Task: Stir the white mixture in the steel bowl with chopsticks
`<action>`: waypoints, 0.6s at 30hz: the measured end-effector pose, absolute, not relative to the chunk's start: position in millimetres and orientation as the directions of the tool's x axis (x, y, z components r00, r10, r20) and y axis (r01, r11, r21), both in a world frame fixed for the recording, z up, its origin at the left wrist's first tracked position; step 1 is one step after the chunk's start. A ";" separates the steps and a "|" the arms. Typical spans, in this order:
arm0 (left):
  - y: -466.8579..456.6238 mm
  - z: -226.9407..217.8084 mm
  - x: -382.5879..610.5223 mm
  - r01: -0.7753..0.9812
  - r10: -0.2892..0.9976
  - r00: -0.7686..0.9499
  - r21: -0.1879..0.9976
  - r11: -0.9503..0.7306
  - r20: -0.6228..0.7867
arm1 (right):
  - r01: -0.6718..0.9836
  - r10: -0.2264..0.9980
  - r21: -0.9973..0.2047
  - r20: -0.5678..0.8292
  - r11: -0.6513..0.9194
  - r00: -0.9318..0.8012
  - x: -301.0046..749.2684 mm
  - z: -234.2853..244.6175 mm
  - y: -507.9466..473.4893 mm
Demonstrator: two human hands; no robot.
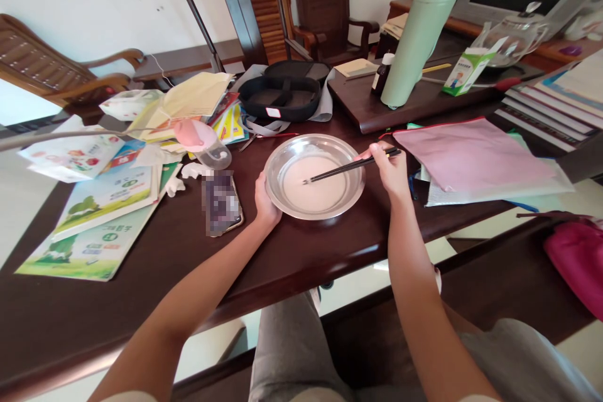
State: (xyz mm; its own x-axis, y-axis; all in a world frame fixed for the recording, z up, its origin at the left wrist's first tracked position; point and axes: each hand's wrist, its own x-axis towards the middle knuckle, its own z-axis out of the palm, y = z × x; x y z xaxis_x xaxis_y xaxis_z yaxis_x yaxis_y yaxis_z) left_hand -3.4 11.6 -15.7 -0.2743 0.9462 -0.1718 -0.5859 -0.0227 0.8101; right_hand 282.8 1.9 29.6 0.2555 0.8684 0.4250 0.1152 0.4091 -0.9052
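Note:
A round metal bowl with a wide rim rests on the dark wooden table near its front edge. Inside it lies a smooth, milky white liquid. My left hand grips the bowl's left rim, its fingers partly hidden at the side. Over the right rim, my right hand is closed around a pair of black chopsticks. Their pale tips dip into the liquid near the middle of the bowl.
Left of the bowl lie a phone, crumpled tissues and green-covered books. Behind it sits an open black case. A tall green thermos and a pink pouch are on the right.

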 end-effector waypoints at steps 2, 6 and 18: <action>11.2 -15.1 -3.3 -0.586 0.944 -0.277 0.810 -0.020 -0.177 | 0.095 0.833 -0.901 0.429 0.424 0.350 285.0 28.7 3.3; 10.1 -12.9 -2.1 -0.581 0.941 -0.286 0.814 -0.022 -0.180 | 0.073 0.848 -0.910 0.409 0.409 0.338 285.2 27.6 3.2; 9.8 -12.2 -2.9 -0.569 0.942 -0.279 0.822 -0.007 -0.186 | 0.084 0.837 -0.899 0.433 0.431 0.334 283.4 27.8 3.1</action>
